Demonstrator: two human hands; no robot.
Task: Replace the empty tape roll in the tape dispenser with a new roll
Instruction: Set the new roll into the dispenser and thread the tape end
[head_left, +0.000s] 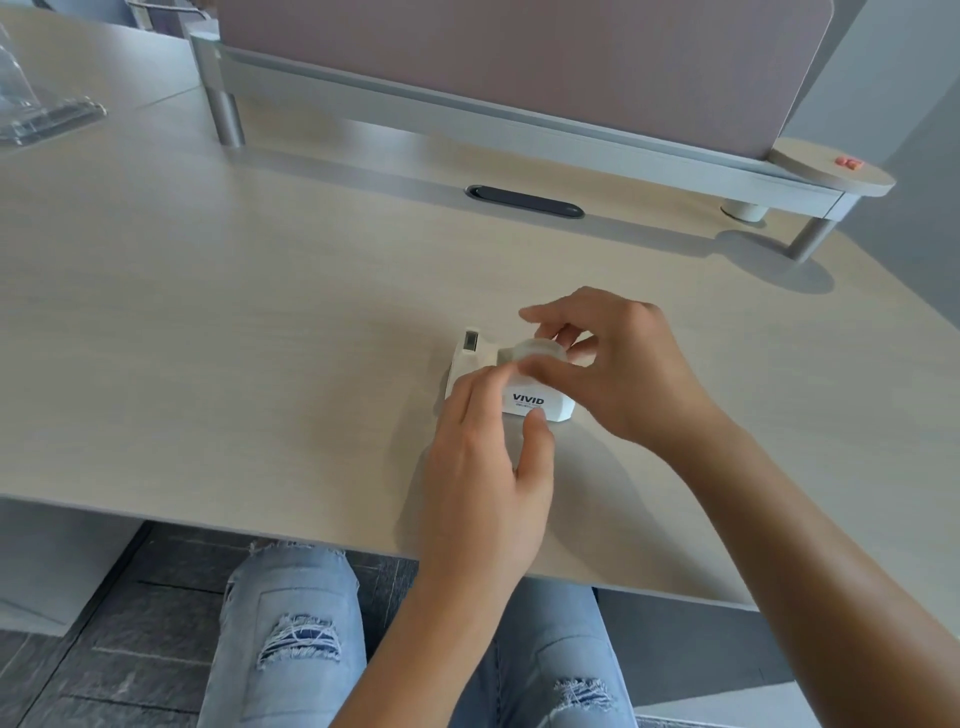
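Note:
A small white tape dispenser (540, 402) marked VIVID stands on the light wooden desk (260, 338), its cutter end (470, 340) pointing left and away. A clear tape roll (530, 353) sits at the top of the dispenser's slot. My right hand (623, 364) pinches this roll between thumb and fingers from the right. My left hand (485, 457) rests against the dispenser's near left side, fingers on its body and thumb by the label. How deep the roll sits in the slot is hidden by my fingers.
A grey and mauve divider screen (519, 57) on metal legs runs along the desk's back. A dark cable slot (524, 201) lies behind the dispenser. A clear acrylic stand (31, 104) sits far left. A round shelf (831, 166) with a small pink object is at the right. My knees are below the desk's near edge.

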